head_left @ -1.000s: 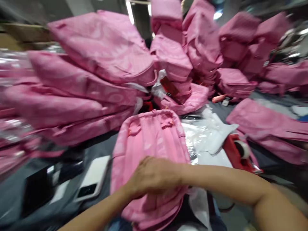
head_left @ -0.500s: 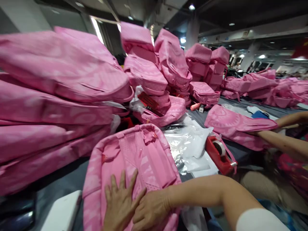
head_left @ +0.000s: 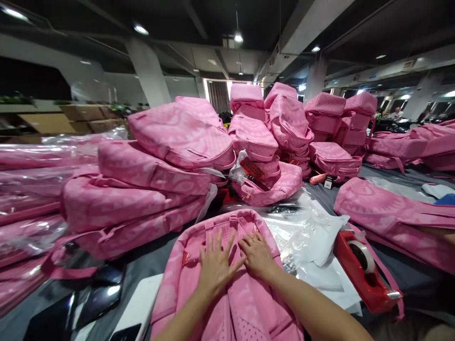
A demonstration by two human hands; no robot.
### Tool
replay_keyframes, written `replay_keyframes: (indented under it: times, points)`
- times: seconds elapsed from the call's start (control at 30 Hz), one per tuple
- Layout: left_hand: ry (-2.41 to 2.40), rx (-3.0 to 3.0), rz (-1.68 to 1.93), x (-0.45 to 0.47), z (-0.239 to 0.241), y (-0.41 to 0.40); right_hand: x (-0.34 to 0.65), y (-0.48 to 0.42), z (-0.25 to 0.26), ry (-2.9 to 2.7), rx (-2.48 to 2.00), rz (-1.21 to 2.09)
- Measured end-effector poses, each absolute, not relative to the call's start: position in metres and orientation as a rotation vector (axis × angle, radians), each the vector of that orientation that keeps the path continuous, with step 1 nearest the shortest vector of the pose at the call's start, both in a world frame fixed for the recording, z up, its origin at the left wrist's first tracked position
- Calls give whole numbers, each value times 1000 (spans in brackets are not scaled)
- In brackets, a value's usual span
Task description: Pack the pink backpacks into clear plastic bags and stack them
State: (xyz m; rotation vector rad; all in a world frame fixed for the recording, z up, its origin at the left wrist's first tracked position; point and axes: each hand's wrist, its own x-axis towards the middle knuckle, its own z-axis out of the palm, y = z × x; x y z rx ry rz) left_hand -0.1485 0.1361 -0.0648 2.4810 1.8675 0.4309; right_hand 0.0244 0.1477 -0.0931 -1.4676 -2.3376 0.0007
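Note:
In the head view a pink backpack (head_left: 174,279) lies with its padded back and shoulder straps upward, its top away from me. My left hand (head_left: 217,265) presses flat on the left strap near the top, fingers spread. Beside it, my right hand (head_left: 259,255) rests on the upper part of the right strap, with its fingers stretched out and a little bent. Neither hand grips anything that I can see. Right of the backpack are clear plastic bags and white sheets (head_left: 313,237), then a red tape dispenser (head_left: 369,279) with a roll of tape.
Pink backpacks are stacked at the left (head_left: 152,199) and behind (head_left: 252,137). Plastic-wrapped ones (head_left: 28,203) stand farther left. Dark phones (head_left: 103,289) and a white box (head_left: 142,298) lie at the front left. Another person's arm (head_left: 437,234) reaches to a pink backpack (head_left: 380,208) at the right.
Both hands have moved up the backpack toward its top. My right hand has gone from a closed fist to stretched fingers. The straps now run down toward me, and the view has turned left.

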Motion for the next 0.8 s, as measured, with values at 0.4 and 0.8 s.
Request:
replay_keyframes:
  times: [0.4, 0.8]
  points:
    - [1877, 2348, 387, -133, -114, 144, 120, 238, -88, -1807, -1982, 210]
    - [1691, 2600, 601, -134, -121, 152, 207, 271, 34, -1607, -1909, 108]
